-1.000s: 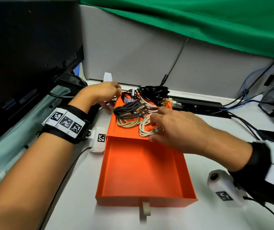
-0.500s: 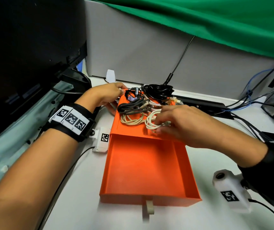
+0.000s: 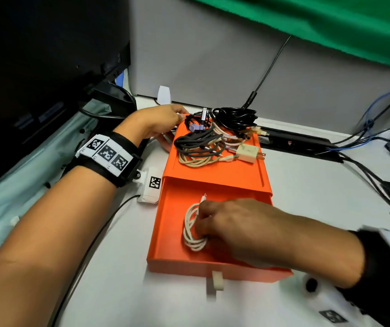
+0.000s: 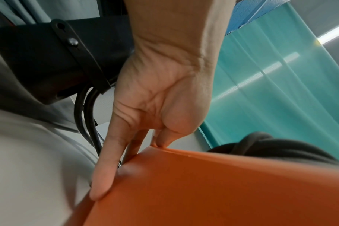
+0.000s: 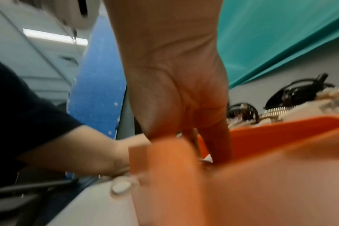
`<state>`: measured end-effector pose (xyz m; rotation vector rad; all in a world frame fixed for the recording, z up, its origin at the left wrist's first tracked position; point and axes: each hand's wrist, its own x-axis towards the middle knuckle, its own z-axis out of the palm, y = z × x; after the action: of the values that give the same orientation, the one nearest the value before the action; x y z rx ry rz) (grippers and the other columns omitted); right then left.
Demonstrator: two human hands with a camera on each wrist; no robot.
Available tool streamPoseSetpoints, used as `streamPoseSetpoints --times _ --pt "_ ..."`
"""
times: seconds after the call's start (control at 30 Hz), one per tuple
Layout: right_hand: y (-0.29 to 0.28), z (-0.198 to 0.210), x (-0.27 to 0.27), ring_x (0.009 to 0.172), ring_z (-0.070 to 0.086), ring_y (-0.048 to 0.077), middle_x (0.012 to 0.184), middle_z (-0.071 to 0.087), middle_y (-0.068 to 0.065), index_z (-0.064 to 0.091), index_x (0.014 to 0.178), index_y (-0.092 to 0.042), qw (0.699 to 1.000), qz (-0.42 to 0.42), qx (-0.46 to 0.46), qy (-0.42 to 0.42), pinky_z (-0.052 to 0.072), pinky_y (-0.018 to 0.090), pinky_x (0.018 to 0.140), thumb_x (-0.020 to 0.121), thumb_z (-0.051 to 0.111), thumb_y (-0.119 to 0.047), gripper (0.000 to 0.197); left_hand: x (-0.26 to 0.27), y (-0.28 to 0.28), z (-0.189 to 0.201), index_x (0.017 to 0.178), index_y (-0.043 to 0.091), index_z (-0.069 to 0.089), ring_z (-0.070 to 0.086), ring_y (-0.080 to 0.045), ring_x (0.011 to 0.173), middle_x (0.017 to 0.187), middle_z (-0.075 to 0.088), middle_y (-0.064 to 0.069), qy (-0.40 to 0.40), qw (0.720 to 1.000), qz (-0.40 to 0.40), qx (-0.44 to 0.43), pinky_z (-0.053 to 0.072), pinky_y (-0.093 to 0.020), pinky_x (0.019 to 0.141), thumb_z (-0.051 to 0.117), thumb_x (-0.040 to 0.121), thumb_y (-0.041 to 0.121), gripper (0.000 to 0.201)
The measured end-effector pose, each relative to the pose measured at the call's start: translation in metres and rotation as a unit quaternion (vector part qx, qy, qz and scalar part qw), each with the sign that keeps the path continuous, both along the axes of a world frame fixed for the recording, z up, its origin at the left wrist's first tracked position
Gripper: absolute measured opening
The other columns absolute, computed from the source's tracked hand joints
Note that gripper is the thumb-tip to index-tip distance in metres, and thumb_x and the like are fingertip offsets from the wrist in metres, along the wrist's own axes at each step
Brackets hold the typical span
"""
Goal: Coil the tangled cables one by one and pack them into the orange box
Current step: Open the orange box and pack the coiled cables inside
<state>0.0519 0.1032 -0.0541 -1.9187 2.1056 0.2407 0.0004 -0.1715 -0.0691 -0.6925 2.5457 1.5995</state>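
Note:
The orange box (image 3: 213,172) lies on the white desk with its drawer (image 3: 165,232) pulled out toward me. My right hand (image 3: 204,220) is down in the drawer, fingers curled over a coiled white cable (image 3: 190,223) that lies on the drawer floor. On top of the box's sleeve lies a pile of tangled cables (image 3: 201,143): grey, cream, braided, a black bundle (image 3: 234,116) and a cream charger plug (image 3: 247,153). My left hand (image 3: 176,116) is at the box's far left corner; the left wrist view shows straight fingers (image 4: 110,165) along the box's side (image 4: 222,191), thumb on the top edge.
A dark monitor (image 3: 35,55) stands at the left, and a grey partition (image 3: 213,67) closes the back. A black power strip (image 3: 295,140) and loose black and blue leads (image 3: 366,138) run along the right. A pale pull tab (image 3: 217,279) sticks out of the drawer front.
My right hand lifted the white coil off the pile on the sleeve and brought it toward me, down into the drawer. The left hand stayed at the box's far corner.

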Motion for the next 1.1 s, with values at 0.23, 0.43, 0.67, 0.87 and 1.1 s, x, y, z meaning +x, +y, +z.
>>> streamPoseSetpoints --times 0.23,0.43,0.67,0.87,1.1 --pt "0.012 -0.014 0.011 0.103 0.063 0.027 0.13 0.048 -0.012 0.058 0.128 -0.043 0.998 0.005 0.056 -0.036 0.054 0.041 0.083 0.1 0.055 -0.025 0.033 -0.001 -0.002 0.0 0.108 0.025 0.055 0.067 -0.029 0.079 0.102 0.063 -0.012 -0.001 1.0 0.004 0.007 0.063 -0.046 0.06 0.03 0.111 0.022 0.026" --pt "0.014 -0.005 0.02 0.105 0.065 0.026 0.131 0.051 -0.014 0.057 0.128 -0.045 0.997 0.007 0.064 -0.049 0.055 0.042 0.086 0.101 0.053 -0.034 0.029 -0.001 -0.001 0.002 0.12 0.019 0.054 0.069 -0.032 0.083 0.111 0.065 -0.017 -0.01 1.0 -0.001 0.008 0.064 -0.047 0.061 0.03 0.111 0.024 0.026" --pt "-0.035 -0.02 0.011 0.106 0.064 0.039 0.138 0.051 0.009 0.048 0.141 -0.019 0.992 -0.048 0.023 0.117 0.038 0.037 0.065 0.104 0.035 -0.012 0.04 -0.002 -0.002 0.0 0.108 0.024 0.054 0.068 -0.029 0.079 0.099 0.063 -0.012 -0.004 1.0 -0.005 0.003 0.063 -0.048 0.065 0.028 0.111 0.024 0.026" --pt "-0.043 -0.03 0.008 0.11 0.062 0.042 0.137 0.051 0.018 0.047 0.141 -0.006 0.995 -0.073 -0.017 0.061 0.055 0.052 0.084 0.103 0.034 -0.015 0.041 -0.001 -0.003 0.0 0.109 0.024 0.055 0.069 -0.029 0.079 0.102 0.064 -0.012 -0.001 1.0 -0.004 0.004 0.064 -0.047 0.063 0.029 0.111 0.024 0.026" --pt "-0.046 -0.023 -0.001 0.109 0.062 0.045 0.13 0.058 0.021 0.058 0.13 -0.008 0.998 -0.059 -0.022 0.025 0.054 0.055 0.086 0.08 0.002 -0.046 0.085 -0.003 -0.003 -0.002 0.107 0.025 0.055 0.069 -0.027 0.076 0.1 0.065 -0.012 0.002 1.0 -0.006 0.003 0.061 -0.041 0.055 0.029 0.111 0.026 0.026"
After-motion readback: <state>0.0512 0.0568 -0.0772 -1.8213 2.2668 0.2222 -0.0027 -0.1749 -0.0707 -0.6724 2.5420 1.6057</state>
